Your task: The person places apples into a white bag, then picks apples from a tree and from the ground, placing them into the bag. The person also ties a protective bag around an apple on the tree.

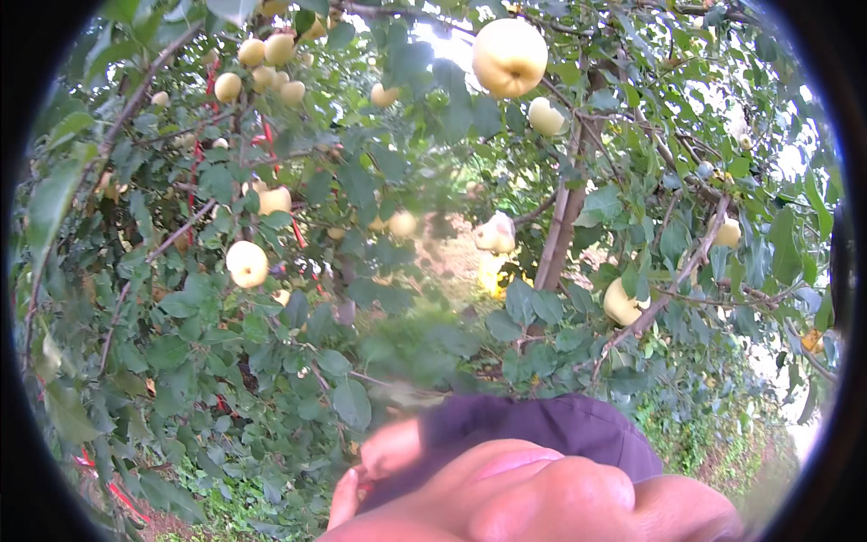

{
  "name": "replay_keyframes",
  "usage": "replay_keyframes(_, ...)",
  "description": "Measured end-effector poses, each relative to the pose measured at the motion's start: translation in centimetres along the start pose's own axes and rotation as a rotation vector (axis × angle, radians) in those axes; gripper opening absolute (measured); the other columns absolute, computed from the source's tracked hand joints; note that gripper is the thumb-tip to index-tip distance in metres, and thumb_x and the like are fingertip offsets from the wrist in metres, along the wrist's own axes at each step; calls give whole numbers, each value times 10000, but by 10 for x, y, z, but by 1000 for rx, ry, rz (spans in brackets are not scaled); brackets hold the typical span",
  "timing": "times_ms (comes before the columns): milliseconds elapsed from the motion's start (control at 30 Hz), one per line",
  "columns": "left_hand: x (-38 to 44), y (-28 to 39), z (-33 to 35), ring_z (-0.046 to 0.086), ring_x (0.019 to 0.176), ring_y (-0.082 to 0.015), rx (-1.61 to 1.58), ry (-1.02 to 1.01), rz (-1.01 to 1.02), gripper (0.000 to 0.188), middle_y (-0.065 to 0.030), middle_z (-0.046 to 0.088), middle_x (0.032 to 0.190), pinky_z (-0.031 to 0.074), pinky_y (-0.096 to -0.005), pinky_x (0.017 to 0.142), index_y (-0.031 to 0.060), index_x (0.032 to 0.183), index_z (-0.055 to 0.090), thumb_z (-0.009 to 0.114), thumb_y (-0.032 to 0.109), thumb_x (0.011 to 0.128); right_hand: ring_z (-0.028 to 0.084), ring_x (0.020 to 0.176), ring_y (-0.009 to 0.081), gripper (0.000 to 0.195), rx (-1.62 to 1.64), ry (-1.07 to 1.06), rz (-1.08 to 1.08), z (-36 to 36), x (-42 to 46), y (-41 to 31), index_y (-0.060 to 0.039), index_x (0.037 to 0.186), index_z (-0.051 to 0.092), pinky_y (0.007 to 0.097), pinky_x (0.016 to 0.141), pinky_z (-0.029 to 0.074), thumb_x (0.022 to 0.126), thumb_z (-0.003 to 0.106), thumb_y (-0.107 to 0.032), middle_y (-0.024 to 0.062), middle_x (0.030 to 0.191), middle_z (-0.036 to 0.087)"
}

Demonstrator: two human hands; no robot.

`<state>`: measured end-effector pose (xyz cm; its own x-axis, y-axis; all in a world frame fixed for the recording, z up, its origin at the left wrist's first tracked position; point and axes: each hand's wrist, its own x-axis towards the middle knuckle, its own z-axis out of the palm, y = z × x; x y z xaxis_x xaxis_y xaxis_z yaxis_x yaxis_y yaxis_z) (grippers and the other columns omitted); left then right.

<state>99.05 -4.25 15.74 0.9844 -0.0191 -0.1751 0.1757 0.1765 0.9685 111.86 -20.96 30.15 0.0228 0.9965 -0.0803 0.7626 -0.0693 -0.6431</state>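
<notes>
My right hand (393, 447), at the end of a dark purple sleeve (542, 420), is low in the head view, left of centre. Fingers of my left hand (344, 500) show just below it, close to or touching it. A small red spot shows between the hands, too blurred to name. Their grip is hidden, partly behind my own face at the bottom edge. Leafy apple twigs (352, 403) hang just above the hands. Pale yellow apples hang farther up, among them a large one (509, 57) near the top and another (246, 264) at left.
A thick tree trunk (562, 230) stands right of centre. A bare branch (657, 305) slants across the right, beside an apple (624, 303). Several apples cluster (279, 49) at upper left. Red ribbons (129, 501) hang at left. A whitish-wrapped fruit (496, 234) hangs near the trunk.
</notes>
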Motion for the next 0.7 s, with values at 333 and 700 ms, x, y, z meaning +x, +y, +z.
replay_keyframes(333, -6, -3, 10, 600, 895, -173, 230, 28, 31, 472, -87, 671, 966, 464, -325, 790, -20, 1155, 586, 420, 392, 998, 619, 790, 240, 124, 487, -44, 36, 62, 5, 39, -17, 838, 661, 359, 683, 475, 817, 581, -109, 142, 845, 652)
replay_keyframes(700, -29, -34, 11, 601, 874, -173, 215, 37, -9, 439, -91, 665, 949, 466, -308, 779, -16, 1114, 604, 424, 366, 994, 617, 734, 279, 132, 706, 12, -148, 89, -1, 45, -2, 823, 661, 379, 652, 469, 804, 595, -114, 166, 808, 648)
